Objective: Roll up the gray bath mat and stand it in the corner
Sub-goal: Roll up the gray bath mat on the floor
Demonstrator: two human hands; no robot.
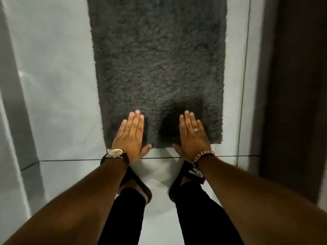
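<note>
The gray bath mat point(159, 68) lies flat on the tiled floor point(58, 103) toward 12 o'clock, both hands, left hand point(130, 134) and right hand point(192, 133), flat and unclenched on its near edge, which should be curled tightly and evenly.

Bath mat point(159, 68) flat on floor point(67, 85), runs fwd | L hand point(130, 135) & R hand point(192, 137) over near edge | sandalled feet point(136, 184) behind hands | dark panel point(292, 85) at right
</note>
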